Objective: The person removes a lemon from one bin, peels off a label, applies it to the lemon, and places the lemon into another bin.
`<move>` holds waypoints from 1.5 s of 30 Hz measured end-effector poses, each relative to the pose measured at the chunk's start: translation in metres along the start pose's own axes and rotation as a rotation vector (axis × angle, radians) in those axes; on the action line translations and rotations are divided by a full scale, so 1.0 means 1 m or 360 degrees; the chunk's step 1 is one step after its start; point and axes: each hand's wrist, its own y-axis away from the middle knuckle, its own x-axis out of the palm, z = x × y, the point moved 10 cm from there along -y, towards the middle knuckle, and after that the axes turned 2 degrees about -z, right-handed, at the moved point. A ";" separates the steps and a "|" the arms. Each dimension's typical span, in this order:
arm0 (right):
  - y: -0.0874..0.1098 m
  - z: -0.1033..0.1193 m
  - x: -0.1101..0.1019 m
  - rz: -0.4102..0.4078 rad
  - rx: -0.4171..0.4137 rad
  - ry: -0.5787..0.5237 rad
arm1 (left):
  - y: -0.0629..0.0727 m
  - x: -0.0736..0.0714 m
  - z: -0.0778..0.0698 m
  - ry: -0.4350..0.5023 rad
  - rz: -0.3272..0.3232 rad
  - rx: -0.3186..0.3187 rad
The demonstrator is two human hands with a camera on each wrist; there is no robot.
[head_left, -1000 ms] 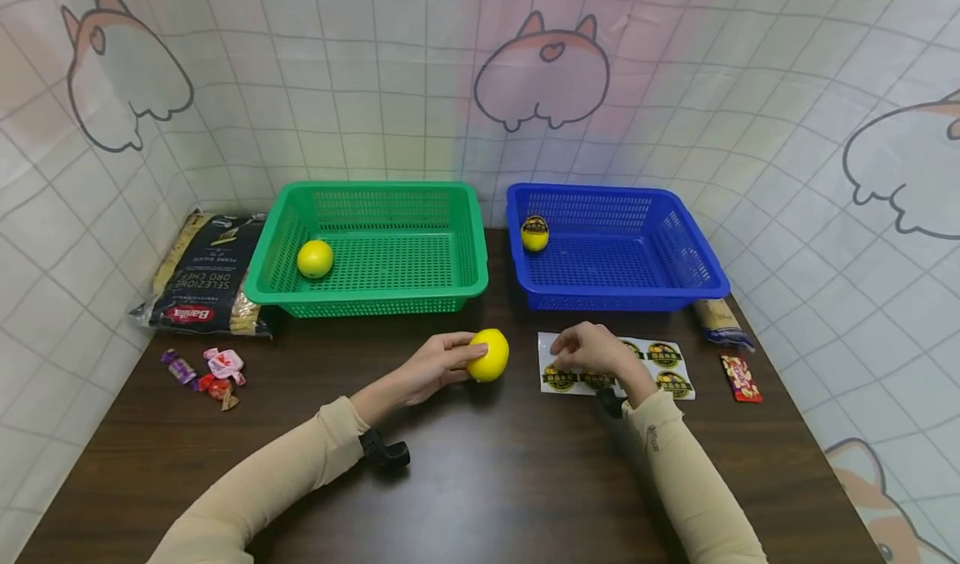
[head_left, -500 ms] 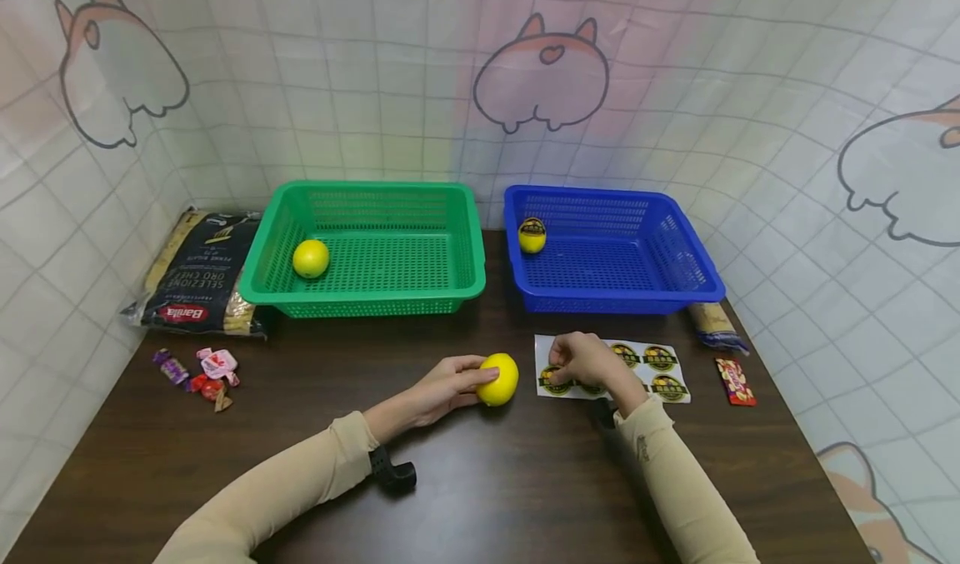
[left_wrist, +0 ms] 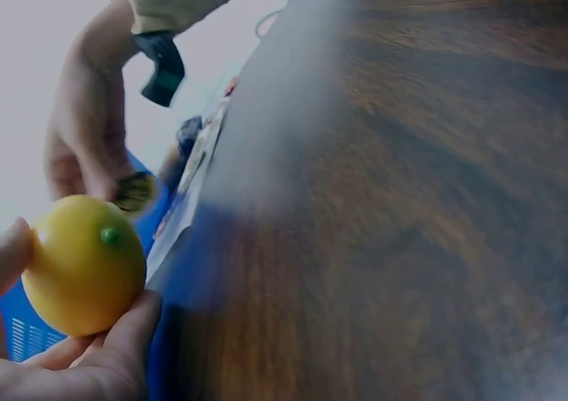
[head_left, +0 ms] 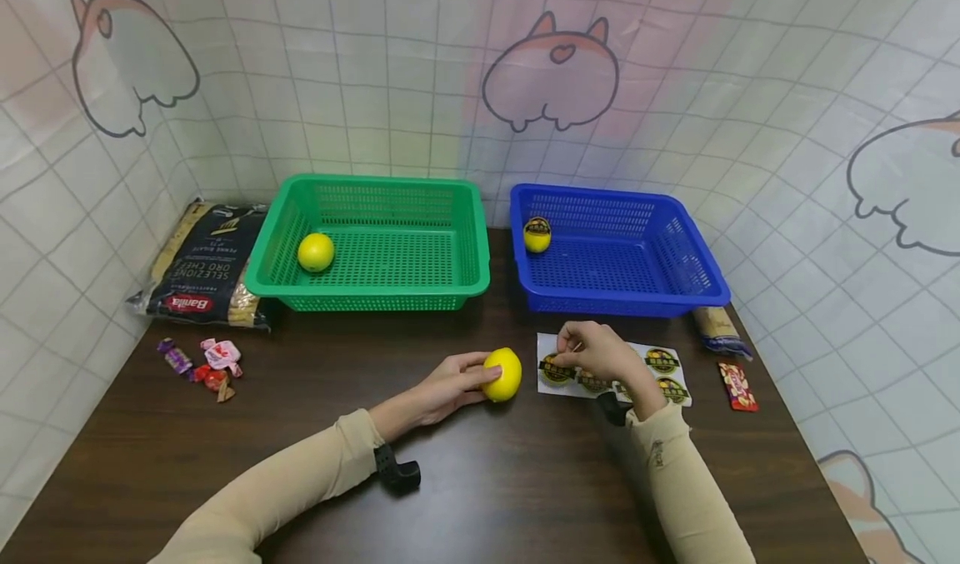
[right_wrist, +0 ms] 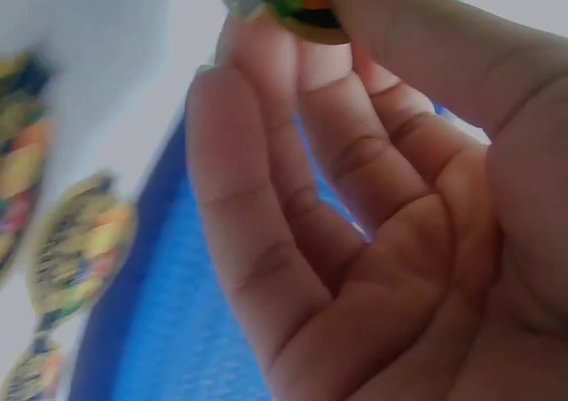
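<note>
At the far left corner of the desk [head_left: 450, 514], a black pasta bag [head_left: 198, 268] lying flat, close against the green basket [head_left: 367, 292]. Nearer, by the left edge, wrapped sweets in a loose cluster: a purple sweet [head_left: 176, 358], then a pink sweet [head_left: 221, 355] and a red sweet [head_left: 215, 381] just beside each other. Along the far edge, left of middle, the green basket itself, with a yellow fruit [head_left: 316, 252] resting toward its left end.

Around the middle of the desk, grips a lemon [head_left: 502, 374] in the left hand [head_left: 453, 387], thumb on one side and fingers on the other; green stem end [left_wrist: 109, 235] visible from the left wrist.

Further right on the far side, a blue basket [head_left: 622, 304], holding a labelled yellow fruit [head_left: 537, 235] near its left wall. In front of it, just right of the lemon, a white sticker sheet [head_left: 550, 346] lying flat, bearing round black-and-gold stickers. Over the sheet, pinches a round sticker [left_wrist: 135, 192] between thumb and fingertips of the right hand [head_left: 600, 353], apart from the lemon.

Toward the right edge, a blue-ended packet [head_left: 722, 332], partly hidden by the blue basket; nearer, a red packet [head_left: 738, 386] lying flat.
</note>
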 end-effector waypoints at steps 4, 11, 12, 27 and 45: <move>0.002 0.031 -0.013 -0.0059 -0.0153 -0.0246 | -0.004 0.000 -0.005 0.0013 -0.0023 0.0029; -0.005 0.059 -0.004 -0.0069 -0.0249 -0.0480 | -0.004 0.008 -0.009 0.0088 0.0043 0.0067; -0.007 0.059 -0.001 -0.0067 -0.0244 -0.0497 | -0.004 0.009 -0.010 0.0090 0.0057 0.0074; -0.016 0.048 0.017 -0.0094 -0.0203 -0.0542 | -0.002 0.010 -0.004 0.0181 0.0082 -0.0032; -0.013 0.053 0.017 -0.0346 -0.0205 -0.0493 | -0.003 0.005 -0.019 0.0042 0.0026 0.0040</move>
